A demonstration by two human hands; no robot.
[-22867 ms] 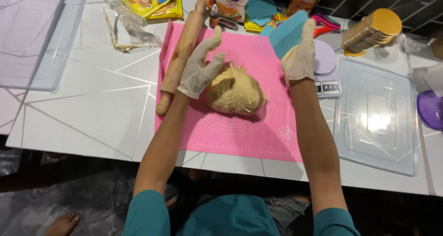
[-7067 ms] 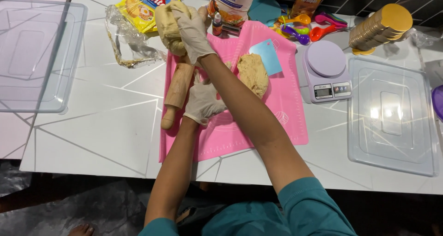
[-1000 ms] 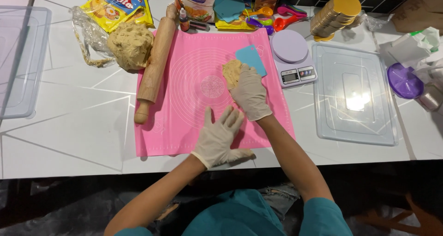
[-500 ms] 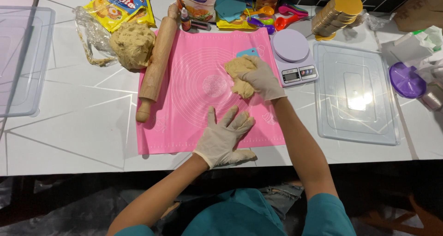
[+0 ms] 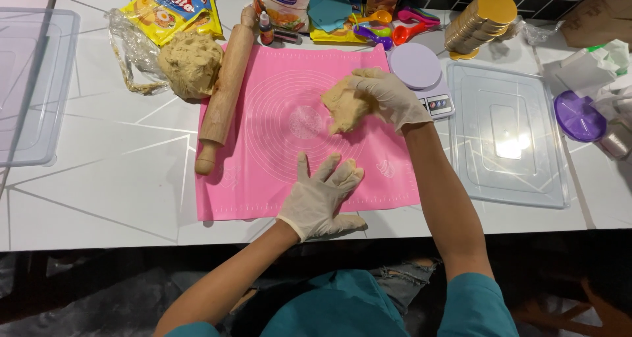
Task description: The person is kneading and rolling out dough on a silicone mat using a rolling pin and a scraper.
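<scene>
A small lump of dough [image 5: 343, 105] sits on the far right part of the pink mat [image 5: 263, 152], gripped by the gloved right hand [image 5: 388, 96], fingers curled around it. The gloved left hand [image 5: 322, 195] lies flat on the mat's near edge, fingers spread. A rolling pin [image 5: 222, 93] and a bigger dough ball [image 5: 191, 63] lie left.

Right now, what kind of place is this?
Probably a home baking counter: a pink silicone pastry mat on a white table, a wooden rolling pin, a small digital kitchen scale, and gloved hands working beige dough.
</scene>
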